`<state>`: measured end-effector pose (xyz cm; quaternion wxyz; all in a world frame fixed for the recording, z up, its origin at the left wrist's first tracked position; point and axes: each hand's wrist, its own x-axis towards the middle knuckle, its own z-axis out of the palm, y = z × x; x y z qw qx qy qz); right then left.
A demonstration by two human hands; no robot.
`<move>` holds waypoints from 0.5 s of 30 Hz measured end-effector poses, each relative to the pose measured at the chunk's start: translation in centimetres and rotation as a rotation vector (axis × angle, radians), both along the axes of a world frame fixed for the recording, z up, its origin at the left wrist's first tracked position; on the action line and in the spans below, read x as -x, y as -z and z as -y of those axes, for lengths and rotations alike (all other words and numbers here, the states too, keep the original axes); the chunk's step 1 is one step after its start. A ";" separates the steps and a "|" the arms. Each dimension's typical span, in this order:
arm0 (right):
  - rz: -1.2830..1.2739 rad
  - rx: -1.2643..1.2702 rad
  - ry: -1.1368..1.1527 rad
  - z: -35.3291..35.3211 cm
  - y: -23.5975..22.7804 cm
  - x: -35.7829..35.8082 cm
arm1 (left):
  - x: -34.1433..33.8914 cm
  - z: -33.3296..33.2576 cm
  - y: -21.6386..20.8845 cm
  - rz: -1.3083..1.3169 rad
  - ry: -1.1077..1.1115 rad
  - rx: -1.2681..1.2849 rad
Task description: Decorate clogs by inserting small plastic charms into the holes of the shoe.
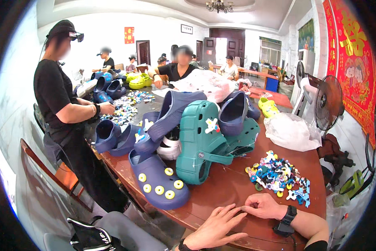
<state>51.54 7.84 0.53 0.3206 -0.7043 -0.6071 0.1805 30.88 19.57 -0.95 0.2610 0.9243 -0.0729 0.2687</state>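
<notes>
Charm pile (276, 173) sits on the brown table (221, 192); everything else relative to it. Right hand (263, 207) is just on the near side of it, fingers curled, thumb and index drawn in (can't tell if they pinch anything). Left hand (217, 226): near side and left of it, palm down, fingers extended and spread, tips at the right hand's fingertips (contact unclear). Upended green clog (194, 134) left of it, navy clog (156, 180) with yellow ring charms further left. Plastic bag (294, 129) behind it.
</notes>
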 end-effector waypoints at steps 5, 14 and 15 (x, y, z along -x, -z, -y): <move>0.093 -0.100 -0.079 -0.7 -0.3 0.1 | 0.7 -0.5 -1.8 -0.078 0.066 0.078; 0.733 -0.384 -0.111 -4.9 -10.2 -0.8 | -0.4 -1.8 -1.0 -0.066 0.233 0.129; 0.848 -0.457 -0.070 -6.5 -11.9 -2.1 | -0.6 -1.8 -1.1 -0.072 0.273 0.136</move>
